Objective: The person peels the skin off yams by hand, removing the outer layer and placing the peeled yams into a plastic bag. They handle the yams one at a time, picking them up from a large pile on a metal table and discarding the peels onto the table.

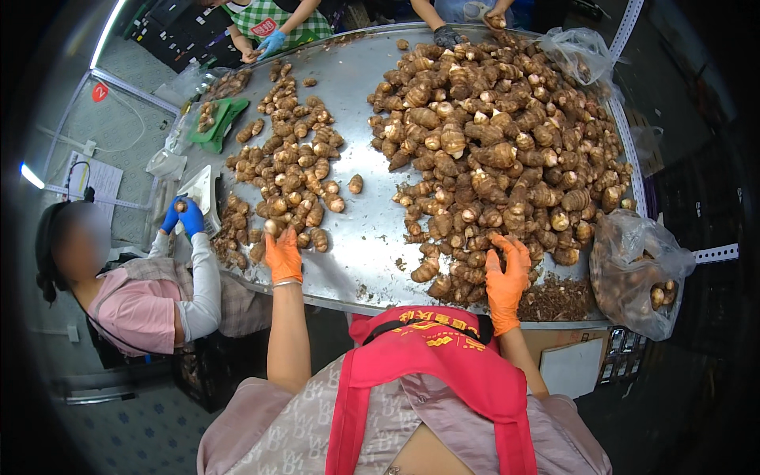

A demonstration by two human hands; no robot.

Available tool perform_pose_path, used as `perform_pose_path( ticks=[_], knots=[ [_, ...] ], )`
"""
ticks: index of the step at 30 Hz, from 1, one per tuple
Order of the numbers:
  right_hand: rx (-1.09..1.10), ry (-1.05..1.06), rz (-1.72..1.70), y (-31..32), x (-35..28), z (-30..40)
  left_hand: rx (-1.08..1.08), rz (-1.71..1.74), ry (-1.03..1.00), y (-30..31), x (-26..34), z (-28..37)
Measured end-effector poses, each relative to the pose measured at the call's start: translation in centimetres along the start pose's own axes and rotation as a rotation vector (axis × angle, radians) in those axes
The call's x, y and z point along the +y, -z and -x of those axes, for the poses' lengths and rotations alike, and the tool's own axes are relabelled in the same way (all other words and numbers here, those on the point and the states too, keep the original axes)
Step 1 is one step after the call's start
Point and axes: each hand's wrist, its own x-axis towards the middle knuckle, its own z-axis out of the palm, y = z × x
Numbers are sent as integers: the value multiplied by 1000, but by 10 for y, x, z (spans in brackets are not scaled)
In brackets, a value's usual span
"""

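My left hand (284,256), in an orange glove, has its fingertips around a pale-ended taro corm (271,227) at the near edge of a smaller taro group (297,154). My right hand (506,282), gloved the same way, reaches onto the near side of a large heap of brown taro corms (469,136). Its thumb and bent fingers are apart, and I see no corm gripped between them. Both groups lie on a metal-topped table (368,237), with a bare strip between them.
A clear plastic bag of taro (638,273) sits at the right corner, beside loose soil and root scraps (555,300). To the left, a blue-gloved co-worker (142,285) holds a corm by a white scale (202,196). A green tray (219,124) lies beyond. Other people's hands (448,37) work at the far edge.
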Motion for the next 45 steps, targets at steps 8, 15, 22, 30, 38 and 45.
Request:
perform_pose_path(
  ticks=[8, 15, 22, 30, 38, 45],
  knots=[
    [-69, -96, -235, 0, -6, -11, -617, -770, 3, -158, -101, 65],
    [-121, -147, -345, -11, -16, -6, -974, -1608, -533, -201, -214, 74],
    [-231, -242, -405, -10, -7, 2, -788, -1567, -205, -177, -175, 102],
    [-541, -427, -775, -19, -22, -7, -634, -828, 259, -166, -118, 156],
    [-716, -404, -796, -10, -62, -17, -676, -678, 384, -198, -87, 226],
    [-570, -422, -879, 4, -51, -4, -727, -521, 383, -171, -90, 207]
  ],
)
